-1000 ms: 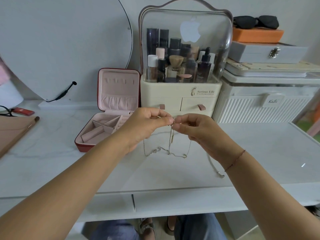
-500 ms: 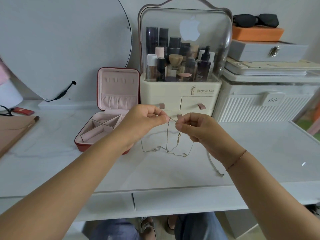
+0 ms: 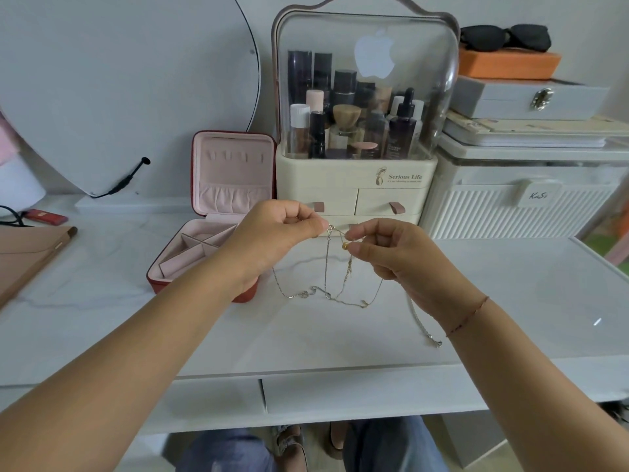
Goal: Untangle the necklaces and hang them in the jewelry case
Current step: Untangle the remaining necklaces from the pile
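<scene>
The necklaces (image 3: 327, 296) are held up above a white marbled table (image 3: 102, 318), in front of the drawers of a cream organizer (image 3: 354, 189). A clasp at the top of the chains is pinched between thumb and forefinger of the left hand (image 3: 272, 238), whose other fingers are curled in. A small gold bead on the chains is pinched between thumb and forefinger of the right hand (image 3: 396, 255), and the rest of its fingers are loosely bent. Thin tangled loops hang down between the two hands; whether their lowest parts touch the table cannot be told. A thicker silver chain (image 3: 423, 323) is seen lying on the table beside the right wrist, on which a red thread bracelet (image 3: 468, 316) is worn.

The jewelry case (image 3: 235, 172) is set open just left of the hands, its lid upright and its pink compartments bare. A large round mirror (image 3: 119, 80) is leaned against the grey wall at the left. Bottles (image 3: 340, 124) are kept under the organizer's clear dome. To the right, a ribbed white box (image 3: 510, 216) is stacked with a grey box (image 3: 531, 97), an orange box (image 3: 507, 64) and dark glasses (image 3: 503, 37). A drawer front (image 3: 357, 390) is seen below the table edge.
</scene>
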Available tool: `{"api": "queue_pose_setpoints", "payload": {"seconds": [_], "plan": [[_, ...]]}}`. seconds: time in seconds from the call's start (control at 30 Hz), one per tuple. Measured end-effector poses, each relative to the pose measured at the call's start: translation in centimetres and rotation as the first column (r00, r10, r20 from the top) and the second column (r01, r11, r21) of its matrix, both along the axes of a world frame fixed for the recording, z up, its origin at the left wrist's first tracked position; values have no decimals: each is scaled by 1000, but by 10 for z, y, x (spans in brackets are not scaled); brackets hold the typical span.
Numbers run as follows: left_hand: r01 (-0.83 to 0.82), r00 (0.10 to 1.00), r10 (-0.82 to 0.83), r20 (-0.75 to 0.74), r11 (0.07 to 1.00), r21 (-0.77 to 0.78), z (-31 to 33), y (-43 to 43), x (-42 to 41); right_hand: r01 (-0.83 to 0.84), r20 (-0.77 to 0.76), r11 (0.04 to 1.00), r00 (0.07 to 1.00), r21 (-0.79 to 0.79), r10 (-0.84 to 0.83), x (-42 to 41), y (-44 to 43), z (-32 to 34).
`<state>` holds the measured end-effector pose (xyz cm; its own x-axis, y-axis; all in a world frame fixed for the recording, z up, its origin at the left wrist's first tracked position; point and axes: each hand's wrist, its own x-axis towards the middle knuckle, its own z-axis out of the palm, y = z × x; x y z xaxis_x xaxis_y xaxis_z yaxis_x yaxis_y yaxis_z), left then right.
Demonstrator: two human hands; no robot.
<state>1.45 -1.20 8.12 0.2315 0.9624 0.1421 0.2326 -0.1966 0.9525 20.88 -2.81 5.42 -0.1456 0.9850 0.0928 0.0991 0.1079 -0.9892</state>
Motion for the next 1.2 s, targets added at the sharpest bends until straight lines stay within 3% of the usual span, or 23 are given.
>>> {"api": "queue_pose_setpoints", "payload": {"seconds": [0.3,0.53,0.77,0.93,1.07,1.2], "plan": [[-10,1000,10,-3,999,-52,-1,3,-6,-40,-48,999,998,-34,39,2,-1,1],[13,1000,-12,20,997,-80,-1,4,-7,-126,-119,975,987,-184,105,1,-2,3],[25,1000,-24,10,996,-85,-4,4,-6,-139,-51,908,990,-396,129,-5,-2,0],[26,1000,-27,0,996,-89,-6,3,-7,-172,-106,869,985,-465,138,-9,-2,1],[13,1000,-13,-4,997,-79,-4,4,-10,-129,-177,888,983,-441,55,-6,-2,-2],[-16,1000,18,14,996,-85,-3,5,-13,-89,-289,945,957,-314,-6,-2,2,-7]]}}
